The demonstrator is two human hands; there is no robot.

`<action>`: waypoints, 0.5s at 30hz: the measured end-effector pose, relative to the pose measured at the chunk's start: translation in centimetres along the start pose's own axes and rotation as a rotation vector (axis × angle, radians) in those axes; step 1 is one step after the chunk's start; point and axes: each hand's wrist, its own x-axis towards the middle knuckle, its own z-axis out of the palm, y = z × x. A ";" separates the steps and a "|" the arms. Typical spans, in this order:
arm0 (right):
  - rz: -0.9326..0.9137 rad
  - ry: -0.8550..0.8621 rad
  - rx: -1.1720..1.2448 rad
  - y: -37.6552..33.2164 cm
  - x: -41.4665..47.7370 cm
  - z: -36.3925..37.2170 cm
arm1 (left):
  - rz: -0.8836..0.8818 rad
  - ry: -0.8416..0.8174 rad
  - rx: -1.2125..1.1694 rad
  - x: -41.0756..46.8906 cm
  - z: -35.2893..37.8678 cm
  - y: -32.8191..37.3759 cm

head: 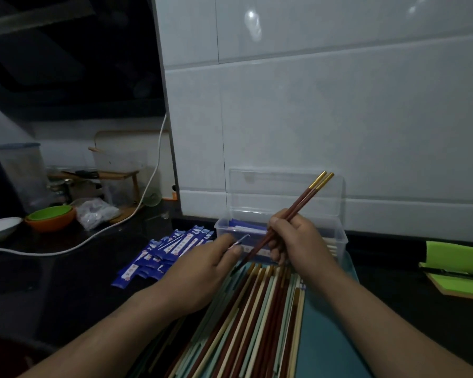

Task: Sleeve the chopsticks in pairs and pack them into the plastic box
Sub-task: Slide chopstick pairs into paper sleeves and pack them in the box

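Note:
My right hand [298, 241] grips a pair of dark red chopsticks [301, 201] with gold ends that point up and to the right. Their lower tips reach toward my left hand [202, 271], which pinches a blue paper sleeve [239, 241] at its mouth. Just behind both hands stands the clear plastic box [336, 236] with its lid up; sleeved pairs lie inside. A pile of blue sleeves [164, 252] lies to the left of the box. Several loose red, cream and pale green chopsticks [257, 317] lie on a teal tray [325, 345] under my forearms.
A white tiled wall [339, 105] rises right behind the box. On the dark counter at the left are a white cable [115, 225], stacked green and orange bowls [51, 218], a white dish [0, 227] and a plastic bag [96, 211]. A green cloth [456, 255] lies at the right.

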 end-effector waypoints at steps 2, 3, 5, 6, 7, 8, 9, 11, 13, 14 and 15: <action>0.006 -0.007 0.005 0.0 0.0 0.0 | 0.004 -0.011 -0.002 0.1 0.3 0.2; 0.010 -0.010 0.015 0.0 0.0 0.0 | 0.003 -0.017 0.009 0.2 0.4 0.2; 0.025 -0.011 0.050 0.0 -0.1 0.1 | 0.001 -0.027 0.037 0.5 0.8 0.0; 0.033 -0.008 0.066 0.0 -0.1 0.1 | -0.005 -0.037 0.048 0.6 1.0 -0.1; 0.042 -0.005 0.074 -0.1 -0.1 0.1 | -0.010 -0.046 0.053 0.7 1.1 -0.2; 0.049 -0.006 0.079 0.0 -0.1 0.1 | -0.014 -0.050 0.058 0.8 1.3 -0.4; 0.056 -0.011 0.085 0.0 -0.2 0.1 | -0.012 -0.050 0.064 0.9 1.4 -0.4; 0.074 -0.039 0.095 0.0 -0.3 0.2 | -0.010 -0.051 0.060 0.9 1.6 -0.4; 0.094 -0.080 0.078 0.2 -0.3 0.3 | -0.016 -0.052 0.045 1.0 1.7 -0.4; 0.097 -0.094 0.065 0.3 -0.3 0.3 | -0.022 -0.053 0.039 1.0 1.7 -0.4; 0.097 -0.101 0.054 0.4 -0.2 0.4 | -0.023 -0.054 0.026 1.0 1.7 -0.4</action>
